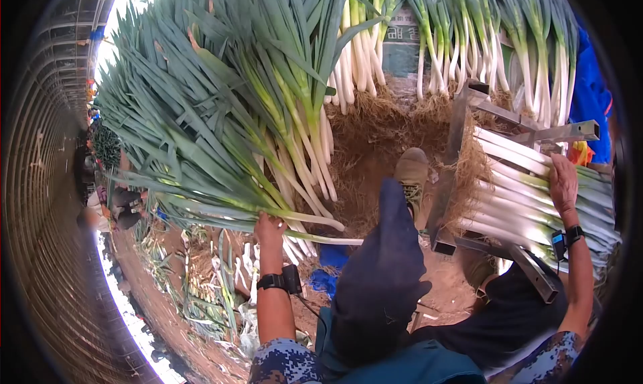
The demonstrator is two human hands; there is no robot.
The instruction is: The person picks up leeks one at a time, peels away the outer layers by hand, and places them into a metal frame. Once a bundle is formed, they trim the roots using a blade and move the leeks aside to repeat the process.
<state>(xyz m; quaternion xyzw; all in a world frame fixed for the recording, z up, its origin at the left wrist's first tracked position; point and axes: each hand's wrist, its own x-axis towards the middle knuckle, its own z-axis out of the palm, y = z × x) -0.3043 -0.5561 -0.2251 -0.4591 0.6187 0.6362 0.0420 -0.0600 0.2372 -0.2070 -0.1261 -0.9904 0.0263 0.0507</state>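
A big heap of large green onions (201, 109) with long white stalks fills the left and upper left. At its lower edge, my left hand (269, 228) is closed around a green onion (311, 218) where leaf meets stalk; its white root end points right. Another stalk lies just below that hand. To the right, a layer of green onions (512, 196) lies across a metal frame (450, 183), roots toward me on the left and leaves to the right. My right hand (564, 182) rests on the upper stalks of this layer, fingers extended along them.
More green onions (462, 46) stand in bunches along the top, with a printed green sack (402, 49) behind. A shoe (411, 173) stands on the soil by the frame. Loose trimmings (207, 283) litter the lower left. Another person (120, 206) is at the far left, near the tunnel wall.
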